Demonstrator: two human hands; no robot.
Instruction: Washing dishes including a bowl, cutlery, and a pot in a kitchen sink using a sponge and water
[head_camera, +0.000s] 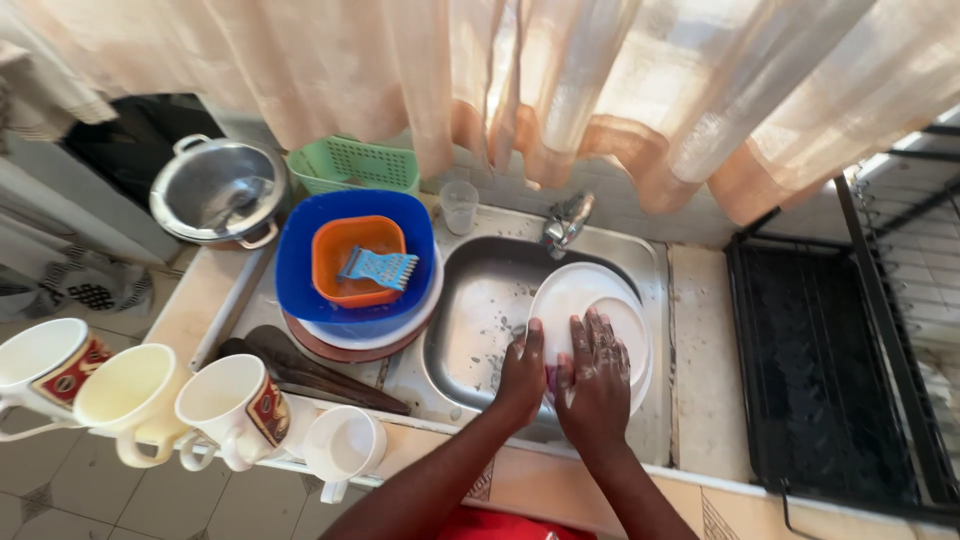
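Curtain (600, 80), peach and sheer, hangs across the whole top, its hem just above the tap (566, 222). Right of the sink, a black dish rack (830, 370) sits on the counter. Steel sink (480, 310) in the middle, suds on its floor. Left of it a blue basin (310, 250) rests on stacked plates and holds an orange tub (345, 250) w/ a blue grater (378, 267) lying in it. Steel pot (215, 190) and green basket (350, 165) stand behind. Four mugs (130, 395) line the counter's front edge, wooden utensils (320, 372) beside them.

White plates (585, 300) are stacked in the sink, tilted toward its right wall. Right hand (597, 375) lies flat on the top plate, fingers spread & soapy, not clamped. Left hand (522, 375) presses at the plate's lower left edge; fingers curled over something hidden, so can't tell what it holds.

Risks, as I judge: soapy plates could slip against the steel and chip, since neither hand truly grips them. Mugs sit right at the edge, so an elbow nudge could tip one off.
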